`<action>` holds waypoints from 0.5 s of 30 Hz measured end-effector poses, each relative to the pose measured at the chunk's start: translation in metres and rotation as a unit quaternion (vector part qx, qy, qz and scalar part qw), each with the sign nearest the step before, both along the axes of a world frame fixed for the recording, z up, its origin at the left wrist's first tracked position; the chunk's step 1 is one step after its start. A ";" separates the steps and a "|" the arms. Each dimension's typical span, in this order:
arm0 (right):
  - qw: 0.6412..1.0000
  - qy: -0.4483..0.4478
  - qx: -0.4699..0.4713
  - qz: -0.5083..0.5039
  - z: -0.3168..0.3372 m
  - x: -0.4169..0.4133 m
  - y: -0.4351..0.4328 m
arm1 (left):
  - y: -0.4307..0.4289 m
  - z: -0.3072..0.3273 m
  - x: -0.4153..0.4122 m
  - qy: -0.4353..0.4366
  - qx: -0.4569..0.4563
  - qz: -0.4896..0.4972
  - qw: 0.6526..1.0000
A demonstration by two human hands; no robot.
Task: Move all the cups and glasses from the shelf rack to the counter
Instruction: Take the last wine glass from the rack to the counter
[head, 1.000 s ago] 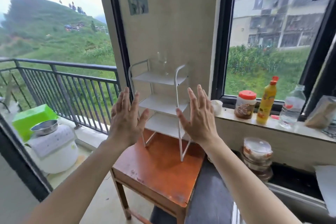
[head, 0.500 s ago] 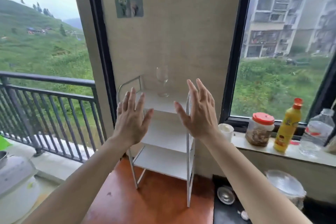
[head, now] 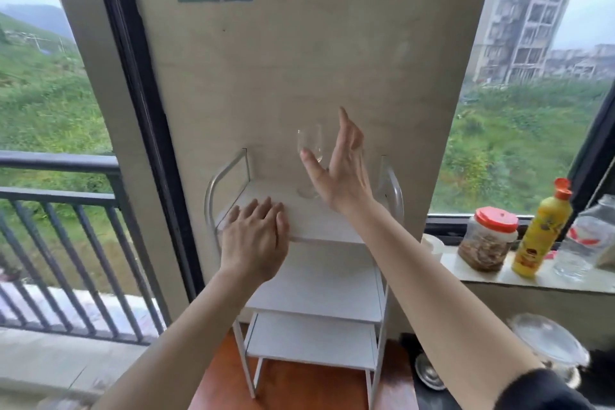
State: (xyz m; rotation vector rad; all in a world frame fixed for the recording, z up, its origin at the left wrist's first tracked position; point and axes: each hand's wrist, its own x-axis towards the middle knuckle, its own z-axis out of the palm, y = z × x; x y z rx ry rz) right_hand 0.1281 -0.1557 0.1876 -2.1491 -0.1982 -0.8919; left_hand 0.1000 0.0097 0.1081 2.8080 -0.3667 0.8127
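Item: stemmed glass (head: 310, 146), clear, upright on the top tier of the white shelf rack (head: 309, 226). Judged light, thin-walled, fragile, slippery; best taken at bowl or stem. Right hand (head: 342, 170) spread wide beside the bowl, nothing held. Left hand (head: 256, 236) laid flat on the tier's front edge.

Both bare forearms are reaching forward. The left hand (head: 255, 241) is lying palm down with its fingers together and flat. The right hand (head: 342, 165) is standing upright, fingers spread wide, thumb pointing left.

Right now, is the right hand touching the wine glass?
Cannot tell. In the head view the open right hand overlaps the wine glass, thumb across the bowl; depth is unclear.
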 end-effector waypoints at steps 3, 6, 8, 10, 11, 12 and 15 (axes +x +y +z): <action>0.999 0.004 0.045 0.016 -0.004 0.021 0.010 | 0.000 -0.001 0.000 -0.012 0.001 0.008 1.000; 0.998 0.020 0.058 0.023 -0.005 0.037 0.017 | 0.001 -0.001 0.000 -0.011 0.002 0.008 1.000; 0.999 0.021 0.036 0.015 -0.008 0.044 0.018 | 0.001 -0.001 0.001 -0.013 0.002 0.011 1.000; 0.999 -0.010 0.028 0.012 -0.011 0.047 0.018 | 0.000 -0.001 0.001 -0.018 0.000 0.015 1.000; 0.999 -0.024 0.031 0.014 -0.012 0.047 0.017 | 0.000 -0.001 0.001 -0.023 -0.003 0.015 1.000; 0.999 -0.034 0.033 0.014 -0.013 0.045 0.016 | 0.000 -0.001 0.000 -0.026 -0.007 0.013 1.000; 0.999 -0.039 0.031 0.020 -0.013 0.038 0.011 | 0.000 -0.001 0.000 -0.031 -0.013 0.011 0.999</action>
